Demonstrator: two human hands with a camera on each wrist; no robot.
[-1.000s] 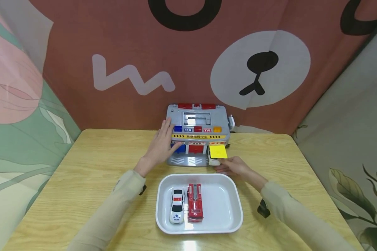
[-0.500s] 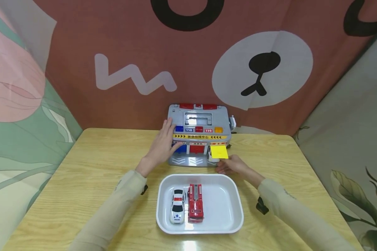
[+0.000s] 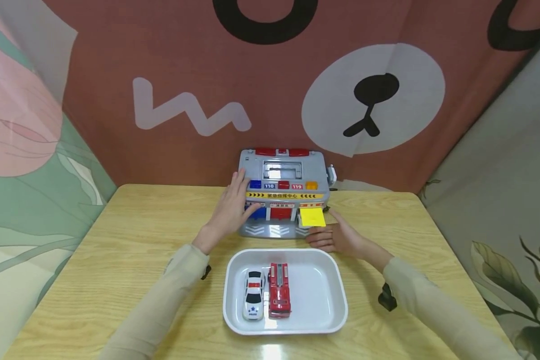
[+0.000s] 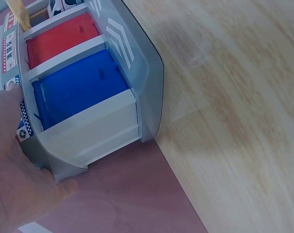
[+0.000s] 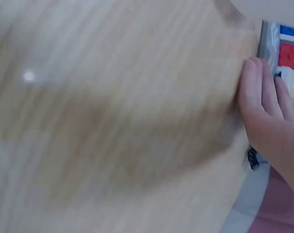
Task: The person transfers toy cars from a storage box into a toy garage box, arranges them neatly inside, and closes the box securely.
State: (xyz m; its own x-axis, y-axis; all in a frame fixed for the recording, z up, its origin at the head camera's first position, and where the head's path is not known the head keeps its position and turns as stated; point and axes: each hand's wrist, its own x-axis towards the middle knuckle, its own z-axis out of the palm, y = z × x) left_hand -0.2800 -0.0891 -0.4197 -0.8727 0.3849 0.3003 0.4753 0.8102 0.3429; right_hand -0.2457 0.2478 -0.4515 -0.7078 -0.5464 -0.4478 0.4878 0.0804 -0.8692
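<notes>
Notably, the white toy car (image 5: 293,77) sat under the yellow door (image 3: 312,218) of the toy emergency garage (image 3: 281,196); uneven pressure from the straight-fingered right hand (image 3: 341,238) could have jammed it, despite the outstretched left hand (image 3: 227,207) bracing

Had open table (image 3: 117,250) outside both forearms (image 3: 162,300), but only a narrow strip between white tray (image 3: 315,295) and toy station (image 3: 282,195), obstructed at its right end by the right hand (image 3: 339,237) beside the yellow flap (image 3: 312,217).
</notes>
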